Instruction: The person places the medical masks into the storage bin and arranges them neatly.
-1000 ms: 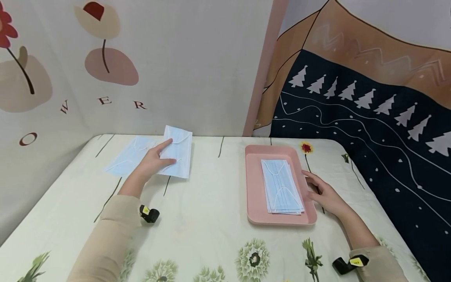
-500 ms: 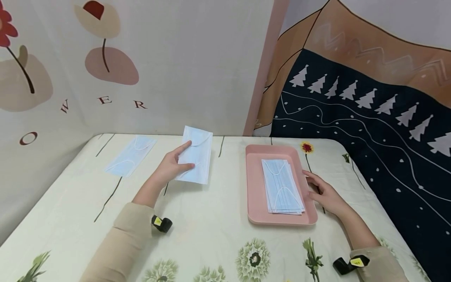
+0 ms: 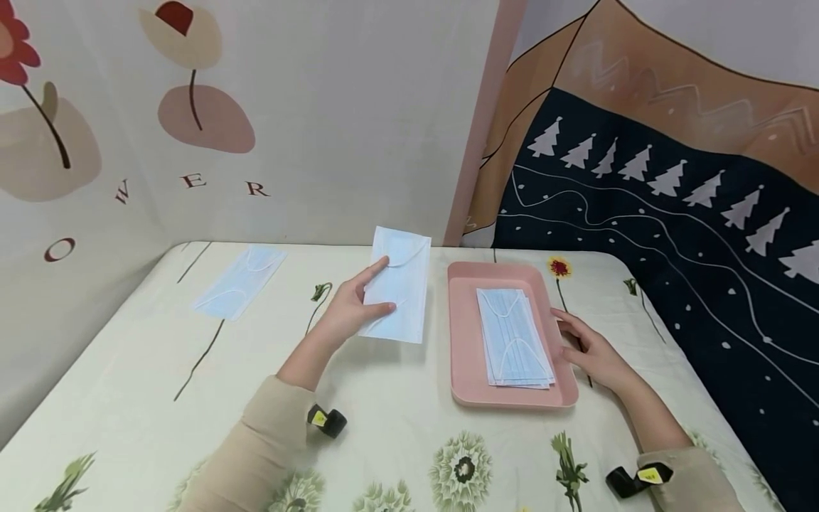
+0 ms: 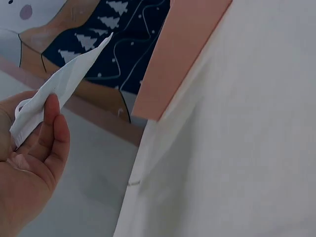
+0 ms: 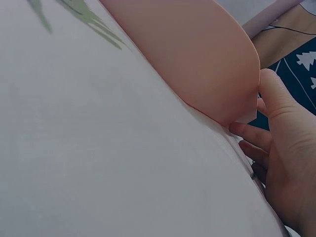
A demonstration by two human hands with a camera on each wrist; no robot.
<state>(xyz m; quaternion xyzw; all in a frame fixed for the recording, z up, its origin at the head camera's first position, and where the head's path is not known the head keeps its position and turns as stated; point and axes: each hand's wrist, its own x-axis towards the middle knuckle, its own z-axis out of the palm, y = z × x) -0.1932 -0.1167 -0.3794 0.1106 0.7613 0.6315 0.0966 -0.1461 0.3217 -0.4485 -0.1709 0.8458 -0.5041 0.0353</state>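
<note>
A pale blue face mask (image 3: 403, 284) is pinched in my left hand (image 3: 345, 313), raised above the table left of the pink tray (image 3: 467, 395). Seen from the left wrist, the mask (image 4: 64, 79) is almost edge-on between thumb and fingers (image 4: 59, 140). Inside the tray lies a small stack of blue face masks (image 3: 515, 338) with white ear loops. My right hand (image 3: 591, 355) rests against the tray's right side, its fingers loosely bent. In the right wrist view the fingers (image 5: 252, 133) touch the tray's outer wall (image 5: 207, 64).
One more face mask (image 3: 239, 282) lies flat at the table's back left. A flower-printed cloth (image 3: 384, 434) covers the table. A pale curtain (image 3: 352, 128) rises along the back edge, and a dark patterned cloth (image 3: 640, 206) hangs at the right.
My left hand has carried the mask rightward, away from the mask lying on the table and closer to the tray. The right hand has stayed at the tray's side.
</note>
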